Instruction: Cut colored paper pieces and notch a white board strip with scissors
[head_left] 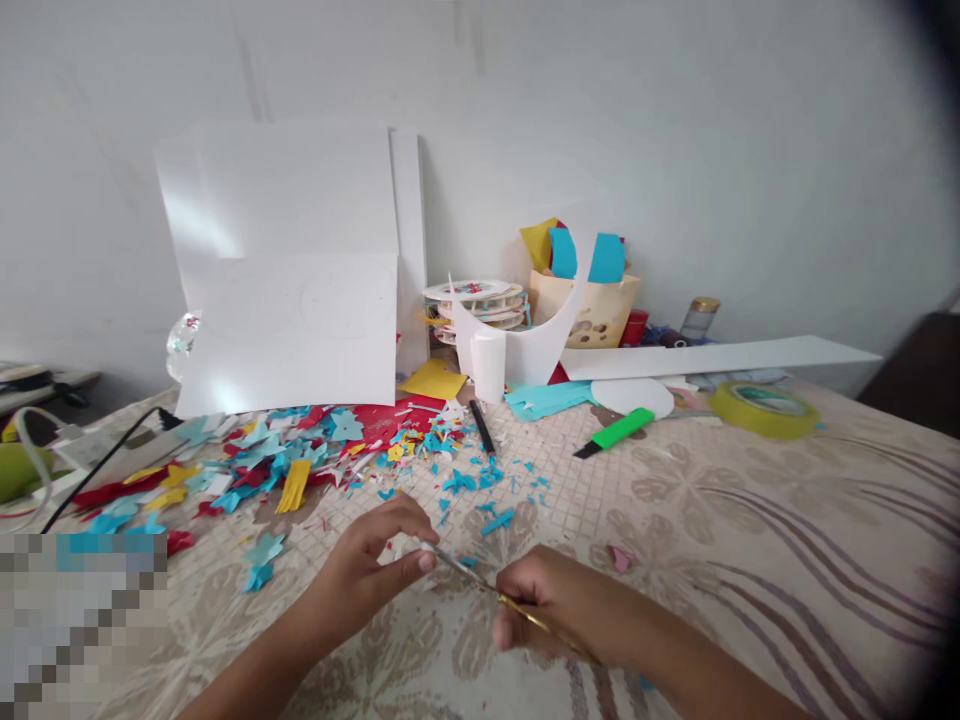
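Note:
My right hand (pixel 551 605) is closed round the gold handles of a pair of scissors (pixel 529 614). Their silver blades point up and left toward my left hand (pixel 382 560). Thumb and fingers of that left hand pinch a small white piece (pixel 428 546), partly hidden, at the tips of the blades. Blue paper scraps (pixel 496 521) lie on the cloth just beyond the hands. Left of my left hand rests a light-blue paper flower (pixel 265 552). A pink paper scrap (pixel 620 558) lies above my right wrist.
A heap of coloured paper cutouts (pixel 255 455) spreads to the left. Behind stand white boards (pixel 292 330), a white cylinder (pixel 490 366) and a cream container (pixel 585 308). A black pen (pixel 481 427), green cutter knife (pixel 622 429) and yellow tape roll (pixel 765 409) lie across the table.

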